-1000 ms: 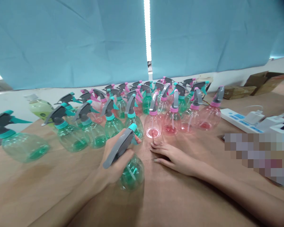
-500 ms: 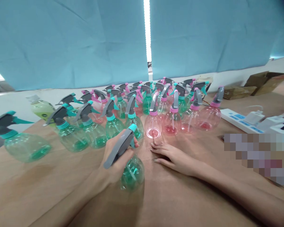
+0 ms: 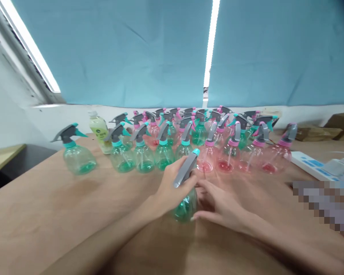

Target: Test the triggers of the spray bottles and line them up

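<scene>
My left hand is wrapped round the neck of a green spray bottle with a grey and turquoise trigger head. The bottle is upright or nearly so, with a little liquid low inside. Close at its right side is my right hand, thumb and fingers apart, the thumb tip near the bottle's lower part. Whether it touches the bottle I cannot tell. Just beyond my hands stand a green spray bottle and a pink spray bottle, each in a front row of its own colour.
Several more green and pink spray bottles crowd behind. A lone green bottle stands at the left, near a pale labelled bottle. A white power strip with plugs and a cardboard box are on the right. Beside the strip lies a blurred-out patch.
The view has turned left, so the scene sits further right. My right hand has come closer to the bottle in my left hand. My left hand keeps its hold.
</scene>
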`<state>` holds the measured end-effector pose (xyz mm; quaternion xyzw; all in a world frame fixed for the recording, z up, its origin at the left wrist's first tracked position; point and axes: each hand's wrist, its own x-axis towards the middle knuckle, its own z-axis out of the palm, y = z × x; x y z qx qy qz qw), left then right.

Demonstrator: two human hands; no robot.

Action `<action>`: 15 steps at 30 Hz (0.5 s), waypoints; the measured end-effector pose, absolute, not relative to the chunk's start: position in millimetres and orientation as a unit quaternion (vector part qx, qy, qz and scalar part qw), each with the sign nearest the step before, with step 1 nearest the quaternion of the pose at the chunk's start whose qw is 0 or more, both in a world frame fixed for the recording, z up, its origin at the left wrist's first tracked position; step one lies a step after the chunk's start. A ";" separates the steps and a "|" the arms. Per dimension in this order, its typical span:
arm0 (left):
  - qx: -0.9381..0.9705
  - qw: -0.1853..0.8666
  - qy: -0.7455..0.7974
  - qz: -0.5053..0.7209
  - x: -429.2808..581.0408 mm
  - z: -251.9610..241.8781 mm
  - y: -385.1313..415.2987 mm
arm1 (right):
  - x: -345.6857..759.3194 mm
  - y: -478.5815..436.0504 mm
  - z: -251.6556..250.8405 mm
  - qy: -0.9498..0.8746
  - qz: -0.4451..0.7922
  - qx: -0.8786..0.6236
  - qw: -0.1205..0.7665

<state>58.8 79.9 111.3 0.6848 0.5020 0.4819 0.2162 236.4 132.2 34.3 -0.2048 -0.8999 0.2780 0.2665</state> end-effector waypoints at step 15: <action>0.597 0.162 0.578 0.532 -57.3 109.7 10.4 | 82.1 65.8 77.4 -0.912 0.287 -0.183 0.227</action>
